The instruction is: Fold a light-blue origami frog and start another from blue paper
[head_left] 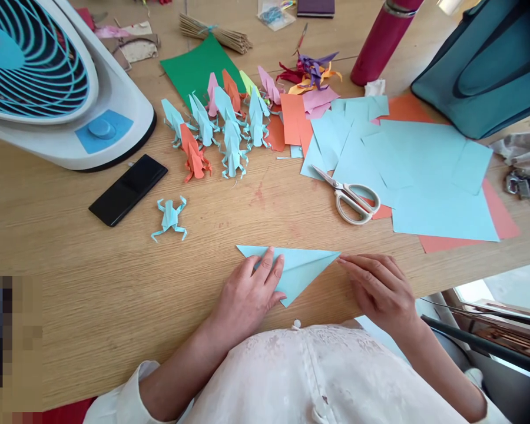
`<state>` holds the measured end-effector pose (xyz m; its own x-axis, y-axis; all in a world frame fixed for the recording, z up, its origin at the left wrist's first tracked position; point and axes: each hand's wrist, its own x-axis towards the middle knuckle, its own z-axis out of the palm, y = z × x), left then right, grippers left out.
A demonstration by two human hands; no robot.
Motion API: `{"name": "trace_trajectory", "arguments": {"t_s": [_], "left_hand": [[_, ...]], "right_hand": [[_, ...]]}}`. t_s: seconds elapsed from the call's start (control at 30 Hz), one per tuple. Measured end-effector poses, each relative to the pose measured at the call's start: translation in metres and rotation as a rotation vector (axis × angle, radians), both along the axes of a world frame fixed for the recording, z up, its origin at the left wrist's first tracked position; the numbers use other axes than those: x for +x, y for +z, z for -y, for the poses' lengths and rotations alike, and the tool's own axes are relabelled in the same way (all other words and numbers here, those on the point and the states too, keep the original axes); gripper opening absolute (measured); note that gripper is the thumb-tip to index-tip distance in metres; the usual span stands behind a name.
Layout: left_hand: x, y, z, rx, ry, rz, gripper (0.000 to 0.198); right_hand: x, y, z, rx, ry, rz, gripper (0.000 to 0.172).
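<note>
A light blue sheet of origami paper (298,268), folded into a triangle with a crease along its upper part, lies on the wooden table in front of me. My left hand (251,288) rests flat on its left part, fingers spread and pressing it down. At the paper's right corner, my right hand (382,288) pinches the tip between thumb and fingers. A light blue folded paper frog (169,217) sits on the table to the left, apart from both hands.
Beyond my hands lie scissors (351,197), light blue paper sheets (441,176) and a group of folded paper figures (232,132). A black phone (128,189) and a white fan (128,118) stand left. A red bottle (380,47) and teal bag (490,70) are back right.
</note>
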<state>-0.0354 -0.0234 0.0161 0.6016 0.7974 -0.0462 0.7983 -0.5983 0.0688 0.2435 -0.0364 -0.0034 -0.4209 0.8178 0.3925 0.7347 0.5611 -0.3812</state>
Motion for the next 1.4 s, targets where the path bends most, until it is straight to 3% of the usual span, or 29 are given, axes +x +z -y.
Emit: {"name": "trace_trajectory", "arguments": {"t_s": [0.17,0.5,0.73,1.4], "left_hand": [[0.000,-0.002,0.000,0.046,-0.015,-0.006,0.055],[0.000,-0.002,-0.002,0.081,-0.026,-0.005,0.052],[-0.002,-0.004,0.000,0.094,-0.024,-0.003,0.053],[0.000,-0.002,0.000,0.029,-0.017,-0.017,0.056]], "right_hand": [[0.000,0.000,0.007,-0.023,0.018,0.033,0.062],[-0.009,-0.002,-0.005,-0.029,0.098,0.048,0.062],[-0.008,-0.003,-0.003,-0.071,0.027,0.136,0.059],[-0.009,-0.007,0.000,-0.107,0.060,0.186,0.051]]}}
